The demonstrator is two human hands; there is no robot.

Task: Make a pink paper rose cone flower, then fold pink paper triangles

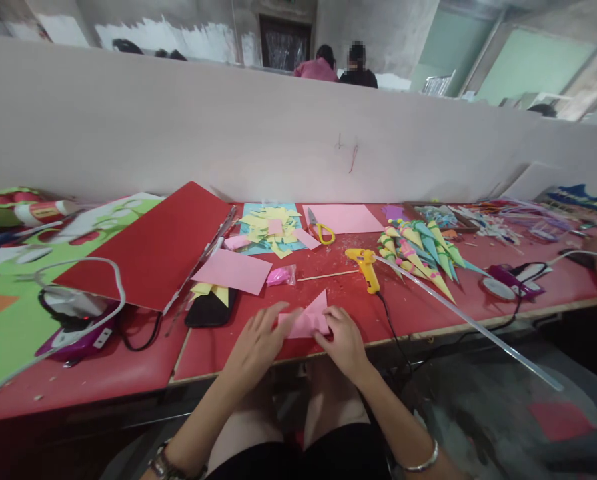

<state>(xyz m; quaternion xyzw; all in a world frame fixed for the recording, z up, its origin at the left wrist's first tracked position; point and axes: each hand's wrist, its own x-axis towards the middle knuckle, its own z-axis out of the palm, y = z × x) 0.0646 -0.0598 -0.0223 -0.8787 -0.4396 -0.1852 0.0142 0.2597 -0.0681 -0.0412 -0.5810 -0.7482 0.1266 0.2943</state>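
A folded piece of pink paper (305,325) lies at the table's front edge, one pointed corner standing up towards the back. My left hand (259,341) holds its left side, with fingertips reaching over the paper. At the right end, my right hand (345,339) pinches the paper between thumb and bent fingers. Just behind are a thin stick (328,275) and a small clear packet with pink contents (281,275). A yellow glue gun (365,267) with a long clear glue stick (478,327) lies to the right of my hands.
Yellow-handled scissors (324,230), yellow paper scraps (265,223) and pink sheets (345,218) lie behind. Decorated paper cones (423,247) are piled at the right. A black phone (211,310) and a large red board (153,247) lie left. A white partition (278,133) stands behind the table.
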